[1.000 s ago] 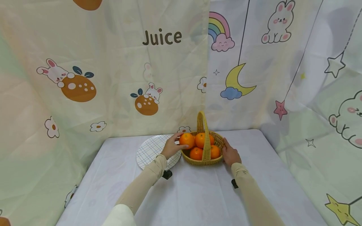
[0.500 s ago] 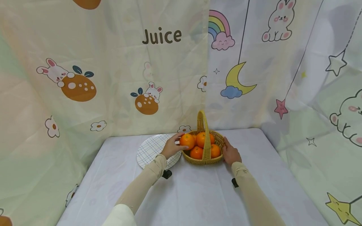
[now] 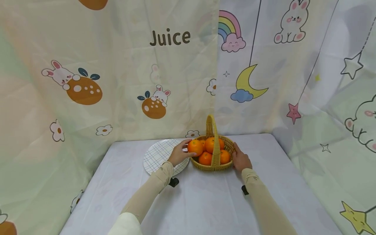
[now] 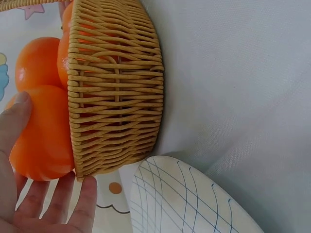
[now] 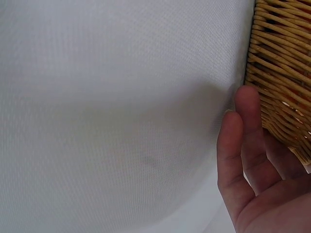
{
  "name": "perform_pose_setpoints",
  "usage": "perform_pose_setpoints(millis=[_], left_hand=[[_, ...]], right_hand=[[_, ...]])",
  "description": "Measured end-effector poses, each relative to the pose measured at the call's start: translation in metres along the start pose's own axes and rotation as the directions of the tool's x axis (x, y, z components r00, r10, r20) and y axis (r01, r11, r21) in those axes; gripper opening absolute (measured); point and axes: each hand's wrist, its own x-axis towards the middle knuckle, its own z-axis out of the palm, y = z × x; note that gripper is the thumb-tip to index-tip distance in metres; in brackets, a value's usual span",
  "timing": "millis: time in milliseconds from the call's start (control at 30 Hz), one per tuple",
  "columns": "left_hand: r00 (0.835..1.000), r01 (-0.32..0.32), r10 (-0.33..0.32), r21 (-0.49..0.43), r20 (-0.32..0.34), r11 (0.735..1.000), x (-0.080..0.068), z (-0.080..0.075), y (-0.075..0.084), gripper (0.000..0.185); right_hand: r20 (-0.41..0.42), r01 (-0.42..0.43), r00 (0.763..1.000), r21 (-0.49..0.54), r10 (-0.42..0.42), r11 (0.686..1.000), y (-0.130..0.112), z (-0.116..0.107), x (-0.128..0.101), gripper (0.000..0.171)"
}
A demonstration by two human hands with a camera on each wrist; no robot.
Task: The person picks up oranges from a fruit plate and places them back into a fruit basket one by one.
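My left hand (image 3: 178,154) holds an orange (image 3: 195,148) at the left rim of a wicker basket (image 3: 210,168). In the left wrist view, the thumb (image 4: 14,119) presses on that orange (image 4: 43,141) while the fingers reach round behind it. More oranges (image 3: 205,158) lie in the basket under its tall arched handle. On the basket's right side rests my right hand (image 3: 242,159). The right wrist view shows its fingers (image 5: 251,121) nearly straight, touching the woven wall (image 5: 279,73); its thumb is out of sight there.
A round white plate (image 3: 155,158) with blue grid lines lies just left of the basket, partly covered by the left hand. Both stand near the far edge of a table (image 3: 202,202) with a white cloth. Printed curtains (image 3: 126,65) hang behind and at both sides.
The head view has shifted very slightly. Both hands, the basket and the held orange keep nearly the same places.
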Motion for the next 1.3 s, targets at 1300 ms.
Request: perform_pose_setpoints(millis=[1300], left_hand=[[0.983, -0.013, 0.042, 0.161, -0.176, 0.987, -0.05, -0.072, -0.036, 0.074]], right_hand=[[0.078, 0.018, 0.997, -0.119, -0.009, 0.993, -0.008, -0.012, -0.003, 0.057]])
